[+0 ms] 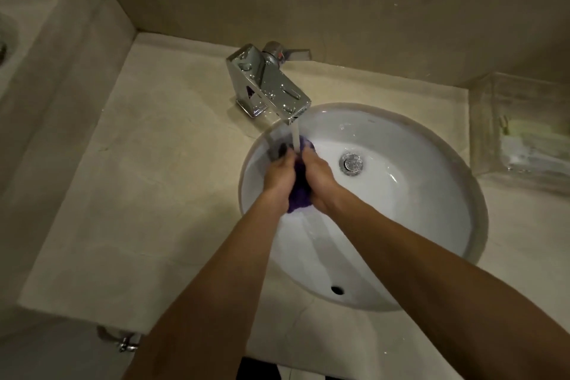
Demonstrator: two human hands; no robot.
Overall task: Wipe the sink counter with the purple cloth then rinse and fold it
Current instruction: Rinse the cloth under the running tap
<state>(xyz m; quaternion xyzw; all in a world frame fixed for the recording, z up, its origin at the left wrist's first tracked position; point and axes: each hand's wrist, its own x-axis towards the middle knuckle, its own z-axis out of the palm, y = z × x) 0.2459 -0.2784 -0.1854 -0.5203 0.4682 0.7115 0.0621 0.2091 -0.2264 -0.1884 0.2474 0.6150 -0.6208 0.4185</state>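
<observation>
My left hand [279, 176] and right hand [317, 177] both grip the bunched purple cloth [298, 191] inside the sink [431, 225], directly beneath the faucet [271, 83], in its running water [295, 137].

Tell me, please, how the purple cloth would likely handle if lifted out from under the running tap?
The purple cloth, bunched between both hands under the stream, looks soft, so it would probably droop limply. Soaked, it is likely heavy for its size and would drip.
</observation>
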